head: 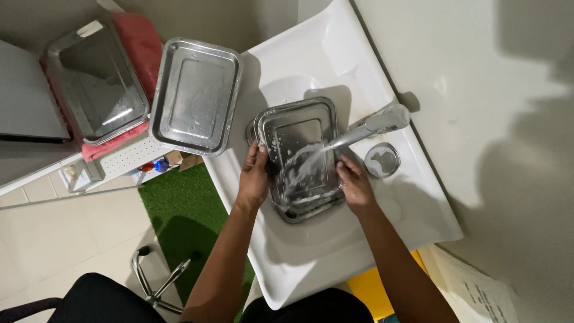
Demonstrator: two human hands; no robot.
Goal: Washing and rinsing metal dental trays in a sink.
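A rectangular steel tray (pixel 294 136) sits in the white sink (pixel 311 245) under the chrome tap (pixel 372 128). Water runs from the tap onto the tray's inside and splashes there. My left hand (pixel 253 177) grips the tray's left rim. My right hand (pixel 354 185) holds its right rim near the front corner. A second steel rim shows just under the tray at the front.
Another steel tray (pixel 196 96) rests on the sink's left edge. A third steel tray (pixel 95 81) lies on a red cloth (pixel 139 37) further left. A small round steel lid (pixel 382 160) sits by the tap. Green mat (pixel 179 206) and a chair base (pixel 156 281) lie below.
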